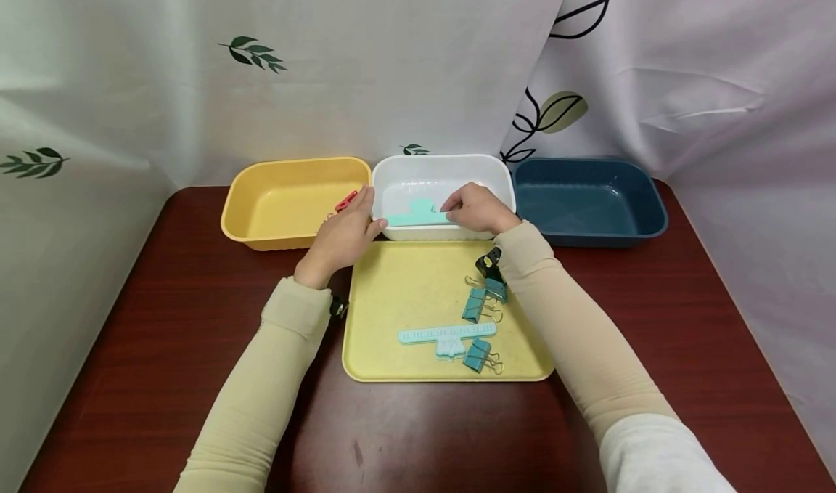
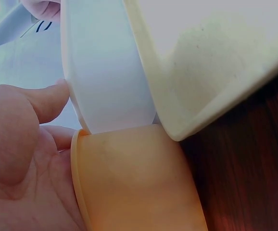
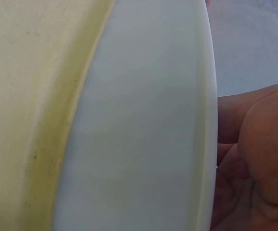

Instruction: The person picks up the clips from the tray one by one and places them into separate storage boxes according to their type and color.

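A mint-green ruler clip (image 1: 418, 218) lies level at the near side of the white bin (image 1: 444, 163). My right hand (image 1: 480, 208) reaches over that bin's near rim and pinches the clip's right end. My left hand (image 1: 346, 233) rests over the rims where the yellow bin (image 1: 238, 221) and the white bin meet, fingers extended and thumb at the white rim. In the left wrist view its palm (image 2: 14, 154) is seen beside both rims. A red clip (image 1: 346, 201) shows in the yellow bin, partly covered by the left hand. The white bin's wall hides the right fingertips in the right wrist view.
A yellow tray (image 1: 392, 282) in front of the bins bears a pale ruler clip (image 1: 449, 340), several teal binder clips (image 1: 479, 355) and a black clip (image 1: 485, 264) beside the right sleeve. A dark blue bin (image 1: 588, 239) stands on the right. Curtains enclose the wooden table (image 1: 130, 319).
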